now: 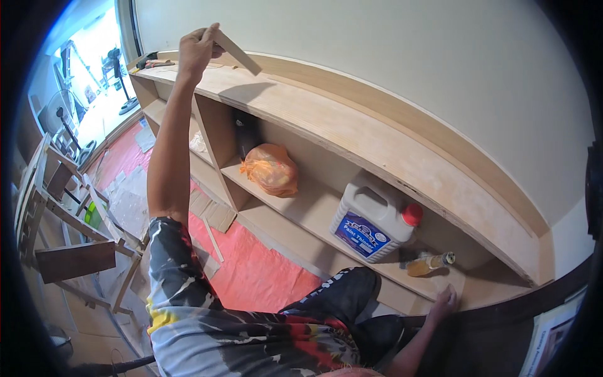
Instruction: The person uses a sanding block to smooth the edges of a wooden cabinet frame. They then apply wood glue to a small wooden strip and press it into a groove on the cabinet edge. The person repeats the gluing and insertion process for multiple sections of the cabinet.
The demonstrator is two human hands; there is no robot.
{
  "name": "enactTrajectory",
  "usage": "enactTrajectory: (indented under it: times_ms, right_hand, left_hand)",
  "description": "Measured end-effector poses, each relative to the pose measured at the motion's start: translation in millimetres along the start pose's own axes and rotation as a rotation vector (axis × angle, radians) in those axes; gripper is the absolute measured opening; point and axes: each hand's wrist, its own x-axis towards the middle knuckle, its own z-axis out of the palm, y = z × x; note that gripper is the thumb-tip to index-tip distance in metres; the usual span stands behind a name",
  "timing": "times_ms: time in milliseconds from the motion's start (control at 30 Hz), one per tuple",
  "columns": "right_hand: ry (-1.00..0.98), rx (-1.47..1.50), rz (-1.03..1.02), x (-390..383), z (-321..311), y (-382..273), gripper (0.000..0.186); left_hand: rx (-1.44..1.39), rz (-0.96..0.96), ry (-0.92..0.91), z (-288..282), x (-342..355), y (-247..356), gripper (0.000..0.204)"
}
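Raised at the far left end of the shelf unit, my left hand (198, 50) pinches one end of a flat, thin wooden strip (239, 53). The strip slants down to the right above the pale wooden top board (301, 97) and casts a shadow on it. Low on the right, my right hand (445, 301) rests with curled fingers at the front edge of a shelf (408, 279). Close to it lies a glass bottle (430, 264) of amber liquid, tilted on its side. A white jug (370, 217) with a red cap stands on the same shelf.
An orange plastic bag (271, 169) sits in the middle compartment, by a dark bottle (246, 133). Tools (154, 63) lie at the top board's far end. Red sheeting (257, 270) covers the floor. Wooden frames (81, 245) stand at left, with fans (116, 75) beyond.
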Motion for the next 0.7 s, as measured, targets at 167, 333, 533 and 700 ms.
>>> enactTrajectory:
  times_ms: [167, 333, 533, 700]
  right_hand:
    - [0.221, 0.364, 0.312, -34, -11, -39, 0.041]
    - [-0.081, 0.27, -0.204, -105, -27, -159, 0.021]
    - [-0.401, 0.148, -0.764, -125, 25, -252, 0.037]
    - [-0.47, -0.087, -0.78, -127, 28, -232, 0.037]
  left_hand:
    - [-0.38, -0.02, 0.154, 3, -94, 10, 0.035]
    - [-0.304, -0.179, -0.021, 27, -266, 36, 0.033]
    - [-0.434, -0.698, -0.498, 123, -420, 58, 0.032]
    - [-0.703, -0.97, -0.64, 145, -464, 39, 0.034]
